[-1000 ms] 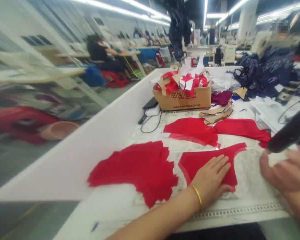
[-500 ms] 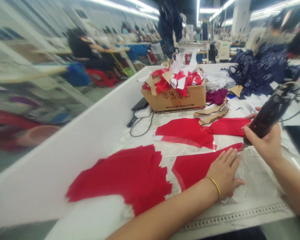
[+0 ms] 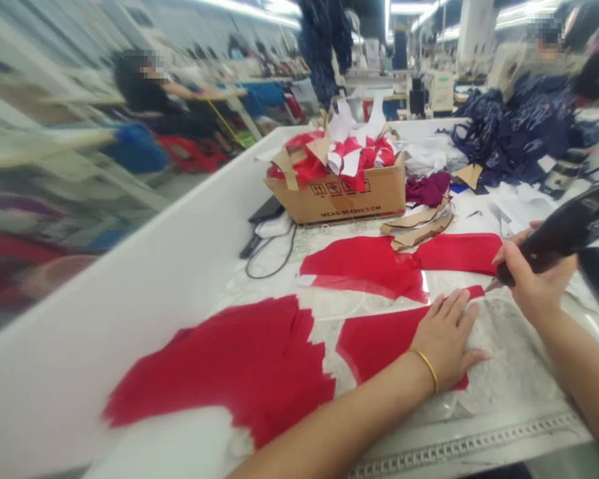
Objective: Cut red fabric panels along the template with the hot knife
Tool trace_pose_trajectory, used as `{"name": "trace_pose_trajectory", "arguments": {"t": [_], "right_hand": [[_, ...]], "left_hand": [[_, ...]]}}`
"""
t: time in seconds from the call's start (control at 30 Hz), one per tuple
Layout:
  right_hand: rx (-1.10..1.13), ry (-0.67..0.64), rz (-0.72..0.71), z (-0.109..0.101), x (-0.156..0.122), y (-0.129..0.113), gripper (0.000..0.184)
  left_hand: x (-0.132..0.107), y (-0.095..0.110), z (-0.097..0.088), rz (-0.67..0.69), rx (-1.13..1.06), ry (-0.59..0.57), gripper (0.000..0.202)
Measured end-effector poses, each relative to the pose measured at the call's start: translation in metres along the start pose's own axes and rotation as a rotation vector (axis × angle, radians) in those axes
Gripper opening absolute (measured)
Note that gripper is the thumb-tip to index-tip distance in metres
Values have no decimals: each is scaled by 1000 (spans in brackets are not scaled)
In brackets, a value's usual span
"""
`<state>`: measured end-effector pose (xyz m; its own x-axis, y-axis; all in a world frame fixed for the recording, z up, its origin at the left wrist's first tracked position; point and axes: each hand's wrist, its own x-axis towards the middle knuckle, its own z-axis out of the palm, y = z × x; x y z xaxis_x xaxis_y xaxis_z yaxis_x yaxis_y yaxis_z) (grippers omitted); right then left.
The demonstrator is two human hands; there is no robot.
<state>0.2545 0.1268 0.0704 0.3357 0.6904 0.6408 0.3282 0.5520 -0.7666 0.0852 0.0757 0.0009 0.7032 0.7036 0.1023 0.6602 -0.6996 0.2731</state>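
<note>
The person's left hand [image 3: 446, 342] lies flat on a red fabric piece [image 3: 379, 336] at the lower centre of the frame, with its fingers spread and holding nothing. The piece rests on white lace [image 3: 509, 352] spread over the bench [image 3: 190, 259]. At the right, the right hand [image 3: 534, 286] has its fingers wrapped round a dark tool [image 3: 564, 229]. The tool's tip meets the piece's upper right corner, just beyond the left fingertips.

The work looks best done with the palm pressing evenly so the cloth cannot creep, the tip drawn along the edge at a steady pace, and the left fingertips clear of it.

Counted, four red pieces lie flat — the one under the hand, a large red piece [image 3: 229, 369] at lower left, a middle red piece [image 3: 364, 266] and a right red piece [image 3: 459, 253], though these last two may be joined. One cardboard box [image 3: 339, 193] of scraps stands at upper centre, and one gold bangle [image 3: 428, 366] circles the left wrist.
</note>
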Motion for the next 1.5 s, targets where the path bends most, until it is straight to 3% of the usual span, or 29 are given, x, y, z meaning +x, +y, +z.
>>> {"name": "trace_pose_trajectory", "arguments": {"t": [0.2,0.6,0.9,1.5], "right_hand": [[67,25,-31,5,2,0,32],[-41,-17,-70,4,-2,2,33],[107,-62,-8,1,-6,-4,25],[52,25,-113,5,-4,-3,24]], "left_hand": [[1,1,3,7,8,24,83],[3,-1,4,39,9,30,83],[2,-1,4,41,-2,34,83],[1,-8,6,67,1,28,78]]}}
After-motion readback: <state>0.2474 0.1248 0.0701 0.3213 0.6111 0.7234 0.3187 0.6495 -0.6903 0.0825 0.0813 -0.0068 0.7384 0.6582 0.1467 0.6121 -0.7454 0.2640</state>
